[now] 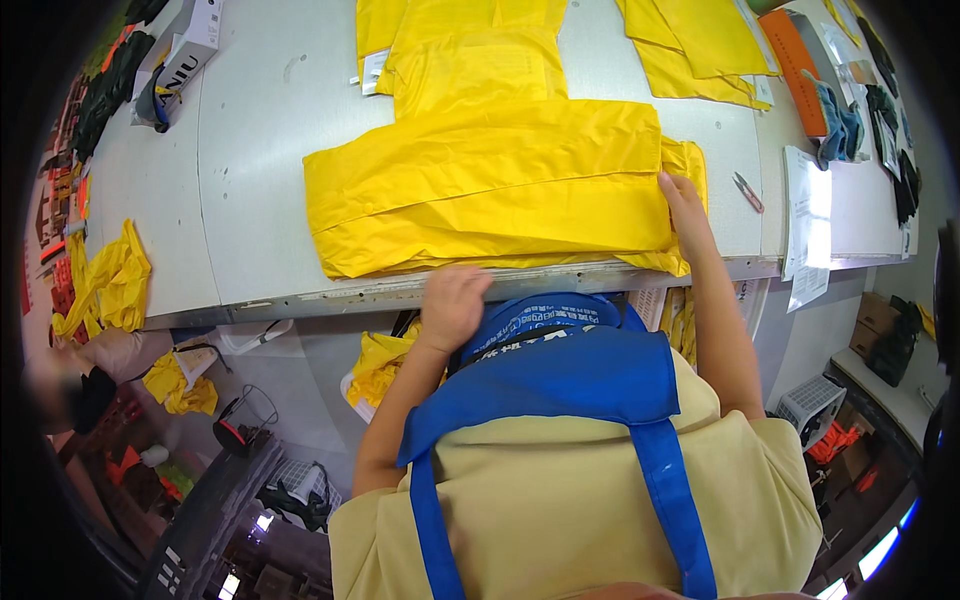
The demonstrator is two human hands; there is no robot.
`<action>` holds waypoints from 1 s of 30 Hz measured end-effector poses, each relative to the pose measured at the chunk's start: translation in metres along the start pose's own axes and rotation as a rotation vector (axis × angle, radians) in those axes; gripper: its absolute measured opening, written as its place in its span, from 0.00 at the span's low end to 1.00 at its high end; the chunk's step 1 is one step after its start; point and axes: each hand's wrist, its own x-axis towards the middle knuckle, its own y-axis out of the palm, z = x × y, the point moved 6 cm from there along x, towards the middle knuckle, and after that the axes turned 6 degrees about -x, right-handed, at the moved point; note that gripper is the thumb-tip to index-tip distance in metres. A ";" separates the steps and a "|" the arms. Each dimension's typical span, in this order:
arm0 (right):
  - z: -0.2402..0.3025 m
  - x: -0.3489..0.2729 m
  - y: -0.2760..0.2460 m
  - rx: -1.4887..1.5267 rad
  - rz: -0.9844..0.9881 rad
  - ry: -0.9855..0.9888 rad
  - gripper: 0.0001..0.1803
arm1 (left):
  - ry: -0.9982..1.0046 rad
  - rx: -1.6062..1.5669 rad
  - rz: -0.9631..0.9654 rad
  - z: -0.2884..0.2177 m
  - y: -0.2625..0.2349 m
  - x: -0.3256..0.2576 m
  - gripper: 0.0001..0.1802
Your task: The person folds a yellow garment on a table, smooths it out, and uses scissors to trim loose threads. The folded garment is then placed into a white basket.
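Note:
A folded yellow garment [480,200] of thin, smooth fabric lies crosswise along the near edge of the table, and its longer part stretches away from me. My right hand [688,215] is at its right end, fingertips closed at the edge of the top layer; part of the fingers is hidden. My left hand [455,300] is at the table's front edge, just below the garment's near side. Its fingers are loosely bent and slightly apart, with no cloth seen in them.
Thread snips [748,193] and paper sheets [806,215] lie on the white table [255,200] to the right. Beyond are more yellow pieces [700,45], an orange box [793,72] and blue gloves [838,125]. Yellow cloth [112,280] hangs over the left edge, near another person's arm [125,350].

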 end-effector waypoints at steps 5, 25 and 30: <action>0.044 0.014 0.016 -0.235 -0.098 -0.191 0.23 | 0.120 -0.311 0.184 -0.026 0.040 0.042 0.22; 0.015 -0.065 -0.044 0.076 -0.354 -0.168 0.17 | -0.210 -0.087 0.413 0.009 0.022 0.044 0.24; 0.151 -0.106 -0.035 0.601 -0.127 -0.198 0.21 | -0.177 -0.127 0.477 -0.009 0.043 0.038 0.24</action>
